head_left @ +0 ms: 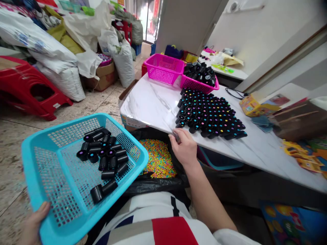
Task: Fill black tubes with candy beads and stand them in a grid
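My left hand [35,221] grips the near left corner of a blue plastic basket [38,146], thumb over the rim. Inside the basket lie several black cylinders [107,163], scattered on their sides and on end, some showing coloured dots. My right hand [184,145] is at the front edge of the marble-patterned table [150,105], fingers closed around something greyish that I cannot make out. Below it, a black plastic bag [150,185] holds many small multicoloured balls [159,158]. Just beyond that hand, rows of upright black cylinders [209,114] with coloured centres stand on the table.
At the table's back are a pink basket [165,73] and another pink basket [196,85] heaped with black cylinders. A yellow box [260,105] sits at the right. Red stools [28,85] and stuffed white sacks [125,61] occupy the floor at left.
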### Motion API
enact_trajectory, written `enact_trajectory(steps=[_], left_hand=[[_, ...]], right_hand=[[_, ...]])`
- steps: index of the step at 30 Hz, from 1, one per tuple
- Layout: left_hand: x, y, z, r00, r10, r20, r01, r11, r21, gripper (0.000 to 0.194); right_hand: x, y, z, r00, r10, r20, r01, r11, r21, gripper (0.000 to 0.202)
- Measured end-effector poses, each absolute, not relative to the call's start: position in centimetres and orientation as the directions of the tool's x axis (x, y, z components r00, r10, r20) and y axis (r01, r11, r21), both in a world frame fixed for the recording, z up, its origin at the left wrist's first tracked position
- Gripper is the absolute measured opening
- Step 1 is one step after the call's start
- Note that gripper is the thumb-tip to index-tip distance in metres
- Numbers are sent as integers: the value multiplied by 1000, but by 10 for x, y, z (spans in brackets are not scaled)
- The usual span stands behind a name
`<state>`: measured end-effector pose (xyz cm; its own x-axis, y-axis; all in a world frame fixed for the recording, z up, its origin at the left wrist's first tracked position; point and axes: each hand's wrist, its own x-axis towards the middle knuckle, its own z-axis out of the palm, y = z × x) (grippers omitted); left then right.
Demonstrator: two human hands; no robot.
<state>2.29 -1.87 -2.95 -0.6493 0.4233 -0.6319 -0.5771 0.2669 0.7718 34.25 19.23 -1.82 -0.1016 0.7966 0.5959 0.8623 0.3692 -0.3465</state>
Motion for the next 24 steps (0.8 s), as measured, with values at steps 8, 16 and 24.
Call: enact_trajectory(steps=[8, 16, 24], left_hand=[[35, -16, -16, -609, 552, -569, -626, 106, 773, 57], [36, -24, -21, -536, 676, -505, -604, 110, 789, 42], [30, -27, -17, -574, 644, -506, -605, 83, 792, 48]], right_hand=[[338, 195, -10, -176, 799, 574, 782, 468, -412, 21], [243, 159, 6, -889, 455, 56, 424, 862, -277, 21], [209, 161, -3, -969, 234, -74, 239, 829, -505, 24]])
